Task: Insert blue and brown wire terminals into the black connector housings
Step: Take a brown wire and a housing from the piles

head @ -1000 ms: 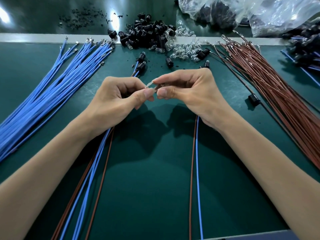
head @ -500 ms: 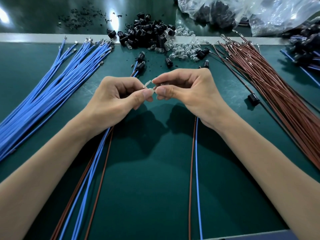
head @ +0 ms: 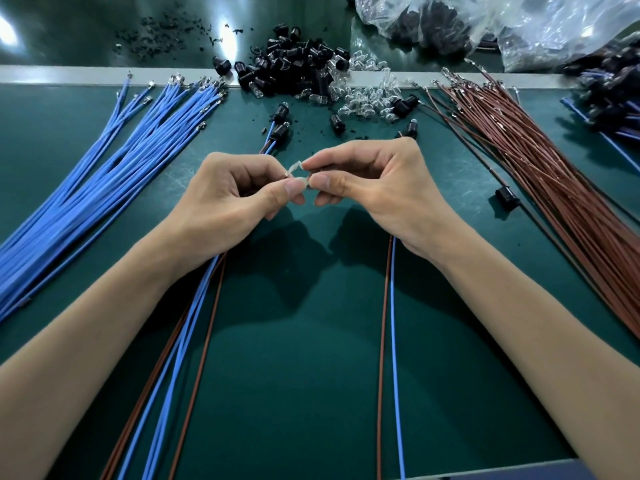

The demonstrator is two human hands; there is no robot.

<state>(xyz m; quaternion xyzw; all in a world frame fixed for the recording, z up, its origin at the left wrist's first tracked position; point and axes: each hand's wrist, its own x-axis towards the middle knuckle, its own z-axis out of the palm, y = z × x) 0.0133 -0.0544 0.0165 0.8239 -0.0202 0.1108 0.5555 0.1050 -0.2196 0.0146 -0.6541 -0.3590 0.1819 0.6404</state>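
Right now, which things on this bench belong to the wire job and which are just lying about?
Job: left hand, right hand, small pale piece both pinch, blue wires, brown wires, black housings.
Lying about: plastic bags, black crumbs.

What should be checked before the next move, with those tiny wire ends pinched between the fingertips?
1. Grip: left hand and right hand both pinch the terminals: ok.
2. Wires: blue wire and brown wire trail from under the right hand side by side, uncrossed: ok.
3. Housing in hand: none visible in either hand: not ok.
4. Supply: pile of black housings lies beyond the hands: ok.
5. Terminals straight and undamaged: cannot tell, too small.
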